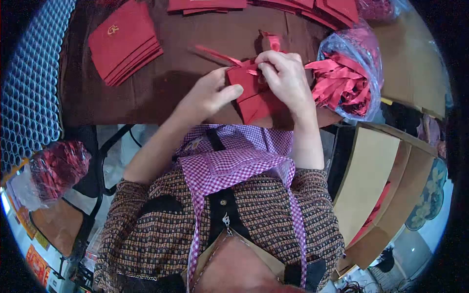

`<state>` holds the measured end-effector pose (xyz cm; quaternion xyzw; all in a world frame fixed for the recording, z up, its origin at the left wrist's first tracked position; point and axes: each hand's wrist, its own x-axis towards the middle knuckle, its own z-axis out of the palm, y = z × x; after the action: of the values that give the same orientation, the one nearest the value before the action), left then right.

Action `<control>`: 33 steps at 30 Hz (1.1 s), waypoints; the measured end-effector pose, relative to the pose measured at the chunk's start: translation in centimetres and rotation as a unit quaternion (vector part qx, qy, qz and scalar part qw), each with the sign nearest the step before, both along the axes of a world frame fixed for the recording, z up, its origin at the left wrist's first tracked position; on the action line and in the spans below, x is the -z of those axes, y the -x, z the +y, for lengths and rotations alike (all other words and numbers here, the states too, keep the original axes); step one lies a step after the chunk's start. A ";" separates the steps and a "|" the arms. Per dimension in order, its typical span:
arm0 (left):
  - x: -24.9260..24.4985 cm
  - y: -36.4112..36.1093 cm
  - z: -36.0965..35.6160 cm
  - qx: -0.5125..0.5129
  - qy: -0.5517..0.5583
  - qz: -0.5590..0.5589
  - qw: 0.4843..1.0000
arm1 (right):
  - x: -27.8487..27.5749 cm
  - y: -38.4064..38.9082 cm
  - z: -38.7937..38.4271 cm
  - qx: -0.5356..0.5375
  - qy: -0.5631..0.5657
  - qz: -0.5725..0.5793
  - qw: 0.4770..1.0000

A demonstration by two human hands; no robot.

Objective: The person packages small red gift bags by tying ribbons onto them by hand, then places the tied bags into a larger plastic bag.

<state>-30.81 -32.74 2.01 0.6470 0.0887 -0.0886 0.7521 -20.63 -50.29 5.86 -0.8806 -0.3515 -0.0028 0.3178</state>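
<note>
A red folded pouch or card (pixel 249 93) lies at the table's front edge, between my two hands. My left hand (pixel 210 95) grips its left side, thumb on top and fingers beneath. At its upper edge my right hand (pixel 286 75) pinches a red ribbon, fingertips closed together. One ribbon end (pixel 217 53) sticks out to the upper left, and another (pixel 272 41) rises above my right hand. Close by on the right, a clear plastic bag (pixel 376 73) holds many red ribbons (pixel 342 80); one strip reaches toward my right wrist.
On the brown tabletop (pixel 185 34), a stack of red pouches (pixel 124 44) sits at the upper left. More red stacks (pixel 207 5) line the far edge. An open cardboard box (pixel 371 171) stands at the right. A plastic-wrapped red bundle (pixel 61 168) is at the lower left.
</note>
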 end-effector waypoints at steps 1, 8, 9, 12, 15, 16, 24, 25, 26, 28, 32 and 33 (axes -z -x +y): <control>-0.2 -0.4 -0.7 -0.006 0.028 -0.002 1.000 | 0.3 -0.3 0.0 -0.020 -0.022 0.035 0.999; -0.7 -1.1 -0.1 -0.024 -0.006 -0.046 0.999 | -0.6 -3.9 -3.0 0.143 -0.016 0.088 0.986; -0.8 -1.2 0.0 -0.030 -0.034 -0.057 0.997 | -0.4 -4.0 -3.1 0.094 0.004 0.153 0.984; -1.5 -1.3 0.3 -0.010 -0.076 -0.065 0.995 | 0.4 -3.8 -2.9 0.052 -0.102 0.271 0.956; -1.9 -1.3 1.0 -0.006 -0.135 -0.074 0.988 | 1.4 -4.7 -3.3 0.107 -0.137 0.325 0.930; -1.9 -1.4 1.3 -0.006 -0.172 -0.088 0.981 | 1.4 -5.0 -3.7 0.111 -0.100 0.302 0.942; -2.8 -2.4 0.5 0.013 -0.298 -0.183 0.937 | -2.9 -2.5 -0.1 -0.041 -0.023 0.093 0.995; -2.9 -2.5 0.4 0.010 -0.299 -0.189 0.935 | -2.9 -2.0 0.6 -0.050 -0.043 0.139 0.988; -2.8 -2.5 0.3 0.017 -0.300 -0.190 0.935 | -2.3 -2.1 1.0 -0.056 -0.056 0.170 0.982; -2.4 -2.5 0.0 0.020 -0.236 -0.173 0.956 | -1.2 -2.2 1.7 -0.057 -0.072 0.200 0.976; -2.7 -2.3 0.4 0.078 -0.188 -0.138 0.969 | -0.7 -1.8 3.0 0.013 -0.181 0.244 0.953; -3.6 -2.3 0.6 0.086 -0.162 -0.124 0.975 | -0.7 -1.8 3.2 0.041 -0.217 0.257 0.941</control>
<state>-28.46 -32.12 5.57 0.7716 -0.0481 -0.0568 0.6317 -18.84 -47.08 6.56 -0.7746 -0.2123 0.1347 0.5803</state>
